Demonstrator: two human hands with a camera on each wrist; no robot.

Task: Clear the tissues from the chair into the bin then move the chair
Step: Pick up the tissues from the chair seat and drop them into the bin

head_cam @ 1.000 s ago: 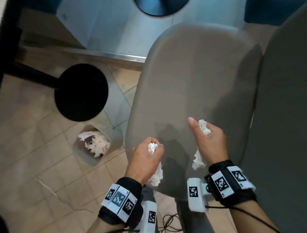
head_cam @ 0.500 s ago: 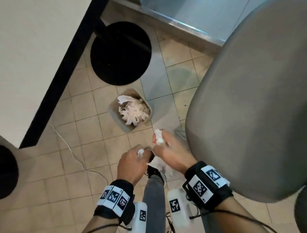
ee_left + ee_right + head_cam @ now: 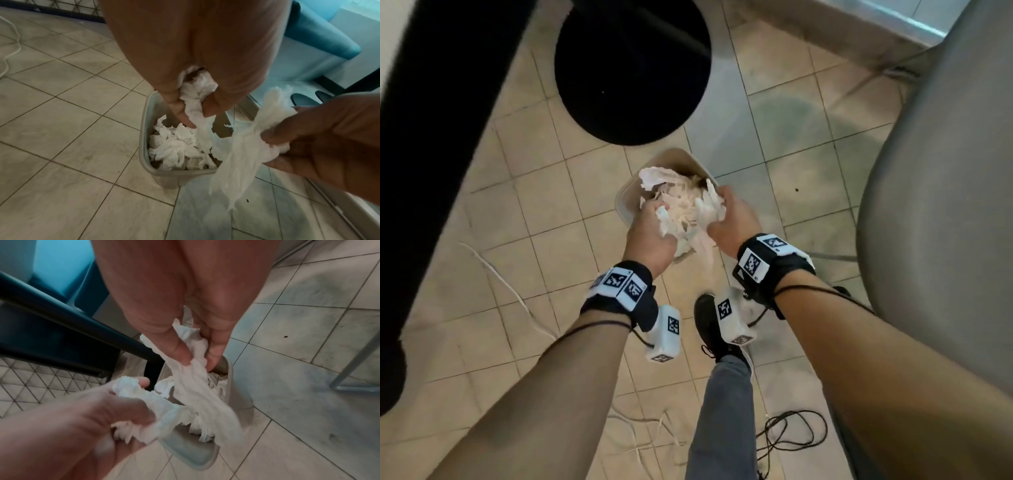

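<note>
Both hands hover over a small beige bin point(image 3: 624, 202) on the tiled floor; it holds several crumpled white tissues point(image 3: 681, 202). My left hand point(image 3: 654, 214) grips a balled tissue point(image 3: 197, 92) between thumb and fingers just above the rim point(image 3: 144, 138). My right hand point(image 3: 724, 205) pinches a longer tissue point(image 3: 197, 386) that hangs down over the bin's opening. The grey chair point(image 3: 945, 205) stands to the right, and the part of its seat in view is bare.
A black round pedestal base point(image 3: 633, 68) sits just behind the bin. A dark table edge point(image 3: 441, 137) runs down the left. Cables point(image 3: 791, 431) lie on the floor by my shoe point(image 3: 709, 325). A metal chair leg point(image 3: 353, 363) is right of the bin.
Both hands lifted tissues off the chair seat, swung left and down, and now hold them over the bin. My view turned from the chair to the floor.
</note>
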